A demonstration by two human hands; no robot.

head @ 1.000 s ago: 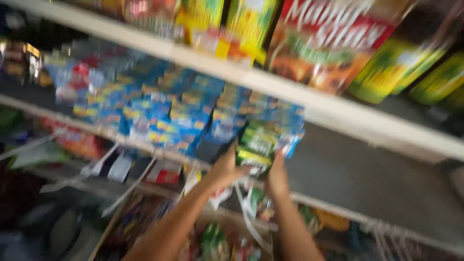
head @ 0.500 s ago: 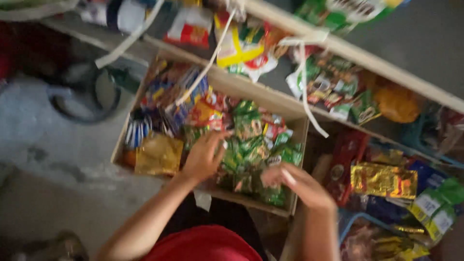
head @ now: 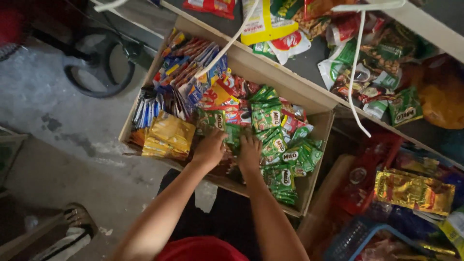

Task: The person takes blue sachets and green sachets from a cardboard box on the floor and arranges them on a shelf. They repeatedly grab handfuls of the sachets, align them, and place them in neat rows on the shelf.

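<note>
Reaching down into a cardboard box [head: 323, 129], both hands were placed among green sachets [head: 282, 152] near its middle. The left hand [head: 210, 149] was laid on a green sachet with the fingers curled, and the right hand [head: 249, 151] was pressed on the sachets just beside it; whether anything was gripped could not be told. The sachets were small, glossy and green with red marks, and were piled loosely toward the right wall of the box. Gold packets [head: 168, 136] were seen at the left edge and blue packets [head: 193, 72] at the far corner. Open grey floor [head: 63, 130] was seen left of the box, while crowded shelves were close on the right.
</note>
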